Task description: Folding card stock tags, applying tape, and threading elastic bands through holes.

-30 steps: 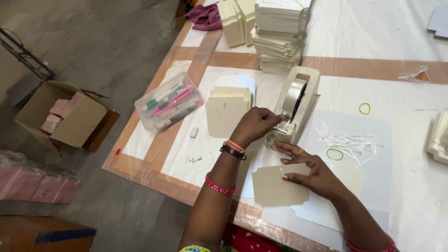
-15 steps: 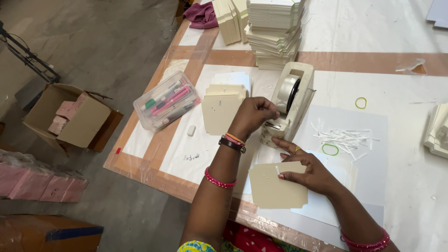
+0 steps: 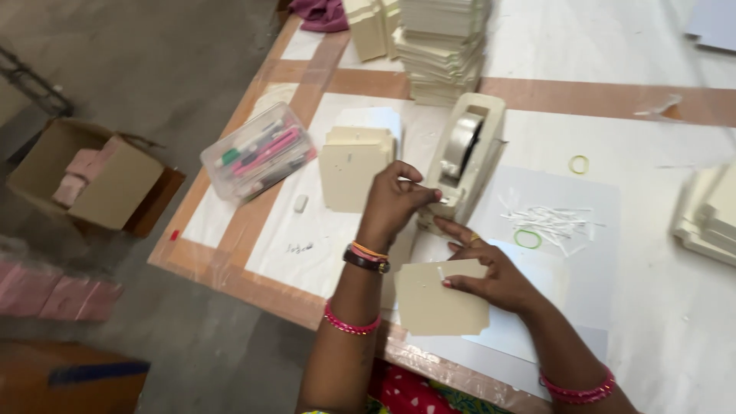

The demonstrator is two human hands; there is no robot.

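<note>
Beige card [image 3: 438, 301] lies flat at the near edge of the table [image 3: 675, 322], pinned under the right hand [image 3: 491, 272], whose fingers are spread on the card's right part; the thumb and forefinger seem pressed at its far edge. Just beyond it, far and a little left, the left hand [image 3: 395, 201] has its fingertips pressed together at the front lip of the dispenser [image 3: 466, 157], apparently pinching the tape end, though the tape itself is too thin to make out. The dispenser's long axis runs from near-left to far-right, its cutter end pointing down toward the card. So the card sits near and slightly right of the left hand's pinch, a short way off, and the left hand is the one closer to the cutter. A stack [image 3: 354, 165] of similar cards stands left of the dispenser.
</note>
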